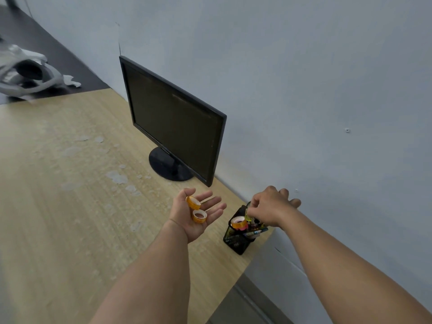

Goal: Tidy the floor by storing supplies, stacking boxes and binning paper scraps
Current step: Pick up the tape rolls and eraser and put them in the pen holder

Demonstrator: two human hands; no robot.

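Left hand (187,222) is palm up over the counter (70,206), fingers loosely spread. It serves as a tray for two orange tape rolls (199,216), which lie loose on the palm, apparently queued for storing.

Right hand (271,206) reaches over the black mesh pen holder (235,240) at the counter's far corner by the wall. Thumb and forefinger pinch a small yellow-green item (247,215) at its mouth; what it is, cannot tell. A third roll (239,222) sits on top of the pens, not sunk in, so the holder looks crowded.

Likely step: making room, then feeding in the palm's rolls. Dark monitor (173,120) stands just beyond.
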